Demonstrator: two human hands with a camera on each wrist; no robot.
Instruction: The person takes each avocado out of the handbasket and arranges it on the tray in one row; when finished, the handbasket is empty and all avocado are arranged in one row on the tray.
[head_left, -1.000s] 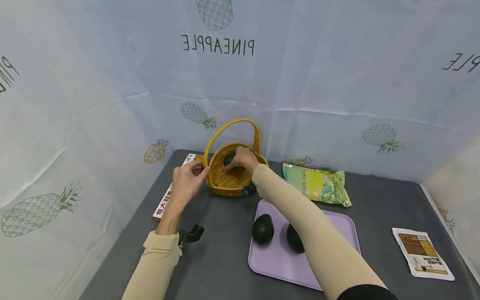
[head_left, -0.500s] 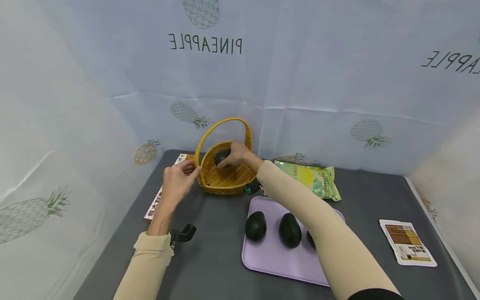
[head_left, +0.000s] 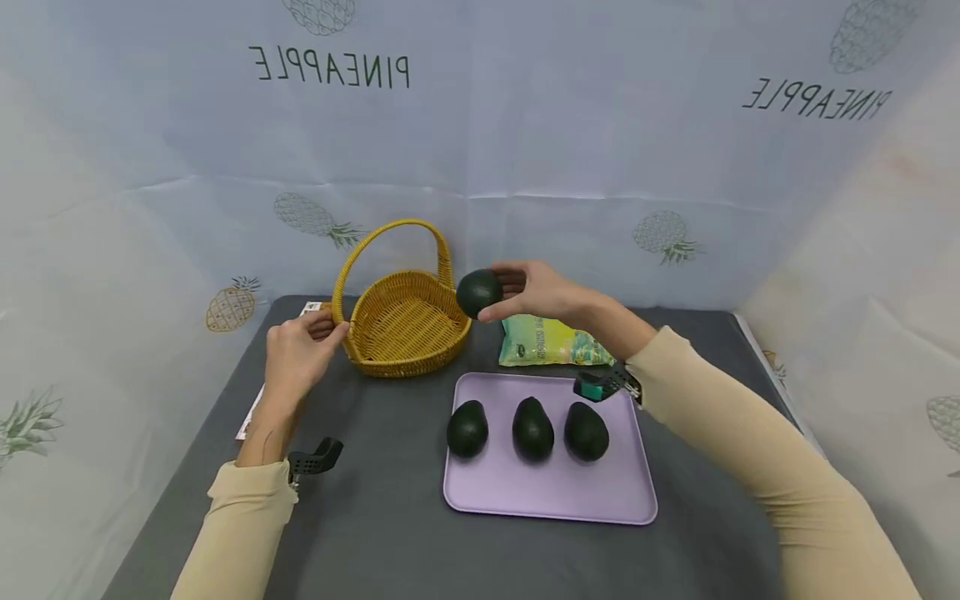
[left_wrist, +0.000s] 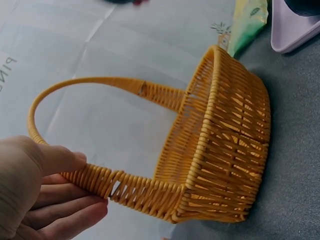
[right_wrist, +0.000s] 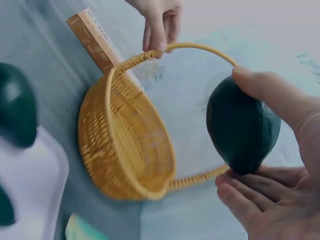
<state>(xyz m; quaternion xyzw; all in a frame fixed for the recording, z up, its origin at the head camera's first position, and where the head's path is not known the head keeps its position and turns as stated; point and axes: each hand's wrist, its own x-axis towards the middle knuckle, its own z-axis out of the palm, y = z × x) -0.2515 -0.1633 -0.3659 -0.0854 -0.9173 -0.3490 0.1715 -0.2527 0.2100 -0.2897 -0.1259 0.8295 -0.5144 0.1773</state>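
My left hand (head_left: 300, 354) pinches the handle of a yellow wicker basket (head_left: 408, 362) near its left base, thumb on one side and fingers on the other in the left wrist view. Nothing lies inside the basket. My right hand (head_left: 543, 292) holds a dark green avocado (head_left: 478, 293) in the air, just right of the basket's rim; in the right wrist view the thumb and fingers grip that avocado (right_wrist: 242, 127) from opposite sides. On a lilac tray (head_left: 547, 496) below rest a left avocado (head_left: 467, 429), a middle avocado (head_left: 533, 429) and a right avocado (head_left: 587, 432).
Behind the tray lies a green and yellow packet (head_left: 551, 343), partly hidden by my right hand. A long narrow box (right_wrist: 95, 40) lies left of the basket, mostly covered by my left arm in the head view. A pineapple-printed cloth (head_left: 562, 125) hangs behind the table.
My right hand has lifted the avocado out of the basket and moved it right. The left hand keeps its grip on the handle. The head view has shifted to the right.
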